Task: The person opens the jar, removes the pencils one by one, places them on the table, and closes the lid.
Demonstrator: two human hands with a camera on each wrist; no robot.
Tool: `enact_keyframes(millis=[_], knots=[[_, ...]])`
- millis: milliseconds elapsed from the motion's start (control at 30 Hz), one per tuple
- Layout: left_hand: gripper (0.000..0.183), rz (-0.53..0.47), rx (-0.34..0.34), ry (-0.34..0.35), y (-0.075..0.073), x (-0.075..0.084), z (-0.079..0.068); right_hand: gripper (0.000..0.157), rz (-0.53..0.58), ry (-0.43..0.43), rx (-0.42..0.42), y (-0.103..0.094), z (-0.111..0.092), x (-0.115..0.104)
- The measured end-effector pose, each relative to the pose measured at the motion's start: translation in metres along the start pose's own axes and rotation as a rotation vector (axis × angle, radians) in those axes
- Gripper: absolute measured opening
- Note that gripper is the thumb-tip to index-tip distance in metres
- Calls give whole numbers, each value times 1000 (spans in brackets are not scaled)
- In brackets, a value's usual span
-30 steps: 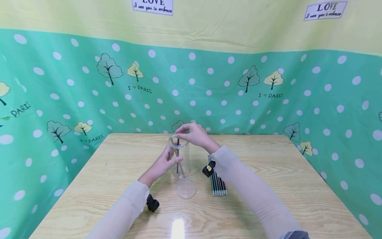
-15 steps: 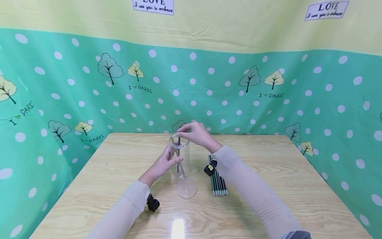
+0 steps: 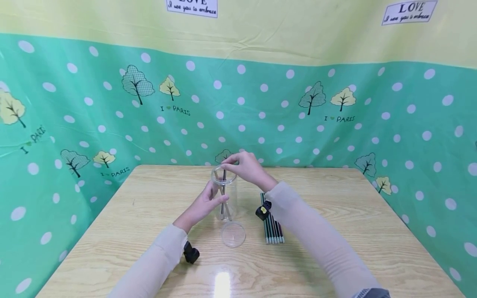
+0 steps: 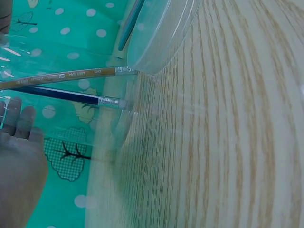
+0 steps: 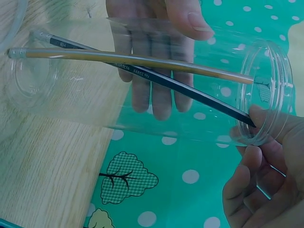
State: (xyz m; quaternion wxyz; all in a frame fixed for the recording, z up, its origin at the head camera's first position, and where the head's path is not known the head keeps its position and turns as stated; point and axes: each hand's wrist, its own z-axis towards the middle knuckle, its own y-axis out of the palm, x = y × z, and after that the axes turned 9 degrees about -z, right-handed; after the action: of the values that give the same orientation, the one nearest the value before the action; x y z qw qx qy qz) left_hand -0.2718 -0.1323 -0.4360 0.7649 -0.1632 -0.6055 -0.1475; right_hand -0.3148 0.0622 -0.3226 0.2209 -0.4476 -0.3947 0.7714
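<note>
My left hand grips the clear jar, likely steadying it, while my right hand pinches a dark pencil.

A plain beige left sleeve and black wrist camera sit behind the left hand; behind the right hand, a matching right sleeve and black camera with yellow mark.

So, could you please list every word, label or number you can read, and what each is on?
"LOVE": on the cloth, twice, the left one partly cut off.
"I see you to embrace": script beneath "LOVE".
"I (heart) PARIS": cloth, repeated.
"HB", apparently: black pencil; its other lettering is too blurred.
Gold pencil: lettering too blurred.
Loose pencils: nothing readable.
</note>
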Motion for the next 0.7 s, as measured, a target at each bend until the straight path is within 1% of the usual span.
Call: enact_keyframes(millis=[167, 400, 533, 700], knots=[[78, -9, -1, 3, 1, 0, 1, 18, -14, -8, 23, -1, 0, -1], [75, -9, 13, -14, 1, 2, 0, 16, 20, -14, 41, -4, -1, -1], [74, -14, 15, -5, 1, 2, 0, 17, 44, -22, 70, -9, -1, -1], [73, -4, 15, -7, 1, 2, 0, 18, 74, -53, 110, -18, -2, -1]])
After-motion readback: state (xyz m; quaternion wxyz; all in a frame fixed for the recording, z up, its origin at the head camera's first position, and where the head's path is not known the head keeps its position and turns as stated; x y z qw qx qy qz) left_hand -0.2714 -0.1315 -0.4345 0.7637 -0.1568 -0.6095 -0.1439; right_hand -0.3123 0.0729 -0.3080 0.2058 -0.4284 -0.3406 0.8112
